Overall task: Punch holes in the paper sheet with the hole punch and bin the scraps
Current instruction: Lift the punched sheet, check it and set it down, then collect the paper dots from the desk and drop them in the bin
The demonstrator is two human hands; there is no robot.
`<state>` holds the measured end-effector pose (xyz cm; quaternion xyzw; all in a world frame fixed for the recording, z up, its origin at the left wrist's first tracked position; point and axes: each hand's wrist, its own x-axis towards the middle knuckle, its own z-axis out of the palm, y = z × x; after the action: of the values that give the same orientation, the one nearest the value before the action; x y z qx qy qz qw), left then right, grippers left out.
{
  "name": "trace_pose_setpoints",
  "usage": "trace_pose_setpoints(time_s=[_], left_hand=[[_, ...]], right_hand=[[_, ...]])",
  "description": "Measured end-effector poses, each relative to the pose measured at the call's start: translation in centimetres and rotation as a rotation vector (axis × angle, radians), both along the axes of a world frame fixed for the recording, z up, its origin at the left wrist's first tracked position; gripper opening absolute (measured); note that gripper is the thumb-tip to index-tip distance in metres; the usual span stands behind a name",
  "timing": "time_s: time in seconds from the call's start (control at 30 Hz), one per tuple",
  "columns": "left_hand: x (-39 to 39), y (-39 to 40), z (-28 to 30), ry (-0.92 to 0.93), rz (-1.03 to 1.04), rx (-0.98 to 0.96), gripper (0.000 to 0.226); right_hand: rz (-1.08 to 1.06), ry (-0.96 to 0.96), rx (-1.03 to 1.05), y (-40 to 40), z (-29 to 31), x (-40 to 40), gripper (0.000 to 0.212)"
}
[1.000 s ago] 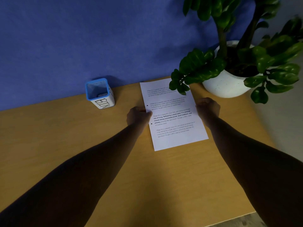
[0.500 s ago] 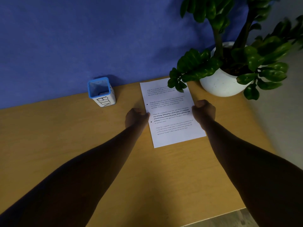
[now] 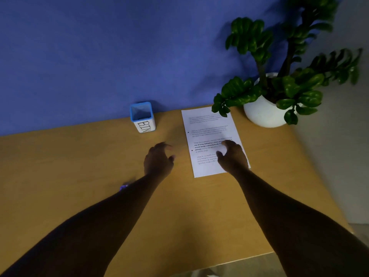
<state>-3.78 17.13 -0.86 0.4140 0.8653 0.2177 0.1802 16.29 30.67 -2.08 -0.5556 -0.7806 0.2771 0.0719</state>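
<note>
Overhead, head view: paper sheet [image 3: 211, 136], printed, flat on the desk [image 3: 79, 166], two dark dots at its left margin. Right hand [image 3: 232, 155] over the sheet's lower right part, fingers spread, holding nothing. Left hand [image 3: 158, 158] above bare desk just left of the sheet, fingers loosely splayed, empty. Bin [image 3: 142, 117], blue-rimmed, at the desk's back edge. Potted plant [image 3: 265, 110] right of the sheet, leaves overlapping its top corner.
</note>
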Motion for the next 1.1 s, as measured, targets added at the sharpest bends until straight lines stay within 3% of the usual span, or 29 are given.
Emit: trace_pose_setpoints(time_s=[0.3,0.57,1.1], left_hand=[[-1.8,-7.4,0.7,0.117,-0.082,-0.124,0.057],[-2.8,-12.4,0.4,0.141,-0.004,-0.175,0.062],[-4.4,-18.8,-1.9,-0.069,0.3,-0.164,0.057]], right_hand=[[0.23,-0.174,0.123,-7.0,0.1,-1.7,0.054],[0.37,-0.211,0.177,-12.7,-0.7,-3.8,0.06],[0.514,-0.225,0.093,-18.6,-3.6,-7.4,0.062]])
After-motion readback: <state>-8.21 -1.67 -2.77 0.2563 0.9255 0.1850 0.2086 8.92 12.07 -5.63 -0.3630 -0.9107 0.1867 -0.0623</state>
